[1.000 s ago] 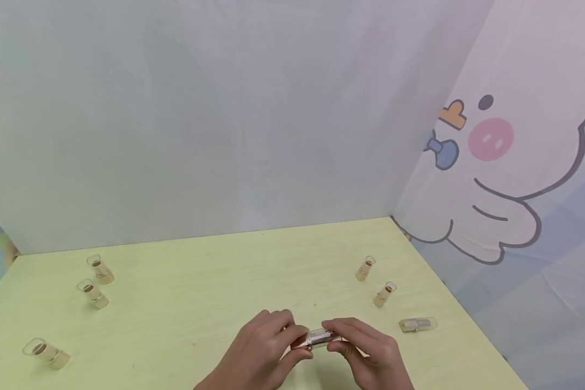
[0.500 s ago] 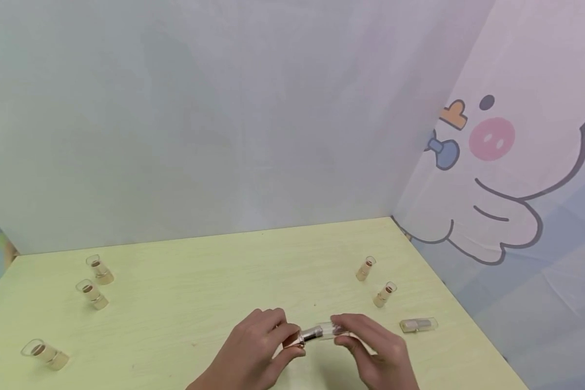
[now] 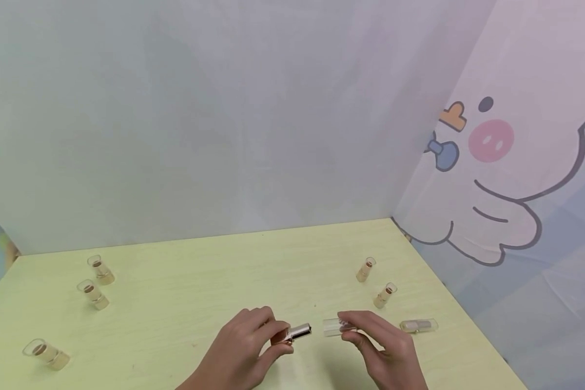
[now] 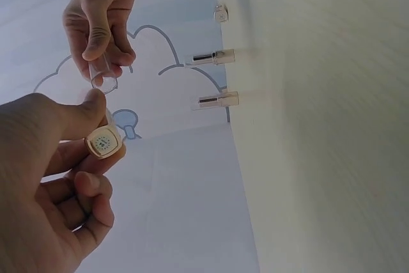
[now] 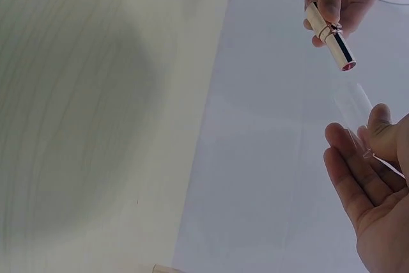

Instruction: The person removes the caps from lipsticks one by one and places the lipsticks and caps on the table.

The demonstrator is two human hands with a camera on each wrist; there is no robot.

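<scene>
Left hand [image 3: 241, 344]: pinches the lipstick tube [image 3: 300, 331], fingers bent in.
Right hand [image 3: 387, 346]: pinches the clear cap [image 3: 331, 327], its mouth facing the tube.
Tube and cap: up over the table [image 3: 214, 292], far from its back edge, not touching.
Good way: keep both in line, squeeze softly, don't bump them.

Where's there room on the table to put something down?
The table has a big bare middle, between the three left tubes and two standing right tubes. There's room between the left hand and front-left tube. It's crowded at the right edge, where those two and a lying tube sit near the right hand.
</scene>
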